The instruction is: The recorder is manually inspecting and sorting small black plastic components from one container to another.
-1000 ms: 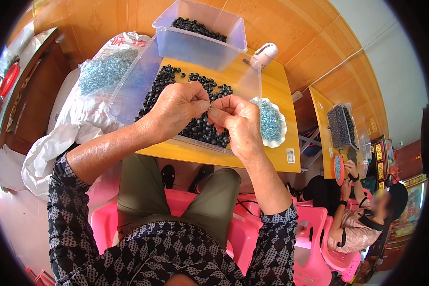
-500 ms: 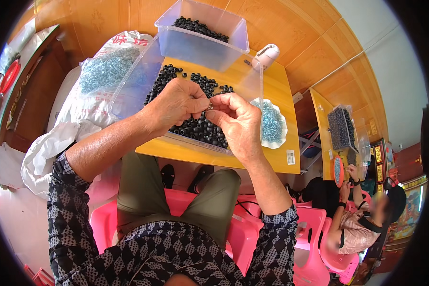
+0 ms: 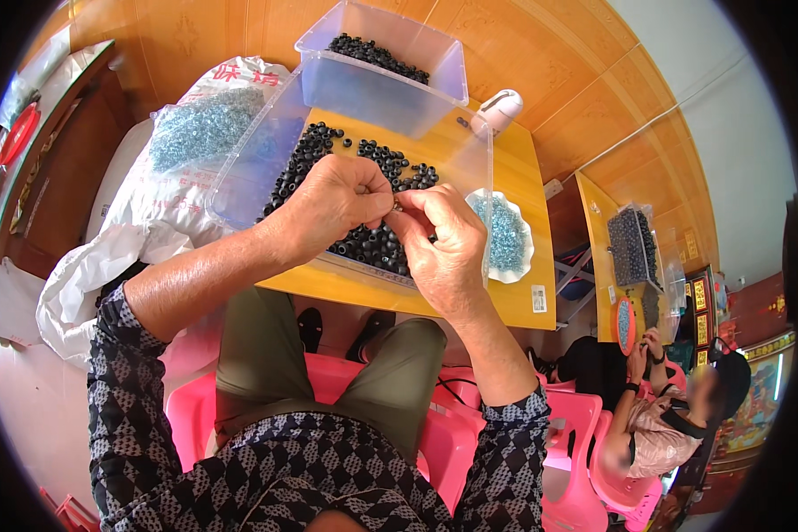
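Observation:
My left hand and my right hand meet over a wide clear plastic tray. Thumb and forefinger of each are pinched together around one tiny, partly shiny piece; the fingertips hide most of it, so its kind is unclear. Beneath and behind the hands, many small black round pieces with holes lie spread in the tray. Just right of my right hand stands a scalloped white dish holding small clear bluish pieces.
Behind the tray a clear bin holds more black pieces, with a white rounded device beside it. A white sack bearing a bag of bluish pieces stands left. At right, a co-worker sits at another table.
The view has shifted slightly. Both hands remain pinched together over the tray, with a small turn of the right fingers.

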`<state>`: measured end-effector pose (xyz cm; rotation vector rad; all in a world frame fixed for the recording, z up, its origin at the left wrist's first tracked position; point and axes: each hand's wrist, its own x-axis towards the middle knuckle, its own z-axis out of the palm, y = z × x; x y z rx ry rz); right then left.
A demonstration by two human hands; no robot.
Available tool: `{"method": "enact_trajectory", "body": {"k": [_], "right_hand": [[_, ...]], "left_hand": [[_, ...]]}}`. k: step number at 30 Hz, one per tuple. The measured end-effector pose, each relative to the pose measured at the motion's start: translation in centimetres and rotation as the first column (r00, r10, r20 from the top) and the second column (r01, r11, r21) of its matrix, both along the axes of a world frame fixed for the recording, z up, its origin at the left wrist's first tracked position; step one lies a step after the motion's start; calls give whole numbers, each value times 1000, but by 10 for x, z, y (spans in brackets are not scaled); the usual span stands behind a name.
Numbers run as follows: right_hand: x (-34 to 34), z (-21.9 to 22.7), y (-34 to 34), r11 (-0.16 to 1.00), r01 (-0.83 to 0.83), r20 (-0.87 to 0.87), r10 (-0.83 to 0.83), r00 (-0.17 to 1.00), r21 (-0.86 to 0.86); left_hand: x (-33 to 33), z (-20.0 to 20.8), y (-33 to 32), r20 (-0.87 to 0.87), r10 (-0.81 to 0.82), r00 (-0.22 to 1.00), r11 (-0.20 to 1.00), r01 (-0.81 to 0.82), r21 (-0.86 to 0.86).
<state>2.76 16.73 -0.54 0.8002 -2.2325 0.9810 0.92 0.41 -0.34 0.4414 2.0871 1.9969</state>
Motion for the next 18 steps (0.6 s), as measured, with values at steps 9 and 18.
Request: {"method": "enact_trajectory", "body": {"k": [9,18], "right_hand": [[2,-6,0,992,13,73,-4,997,-122],[1,-4,2,989,11,167,14,986,-146]], "left_hand": [[-7,5,-7,320,-164,933,972,97,216],[-10,4,-8,387,-221,895,959,129,251]]}}
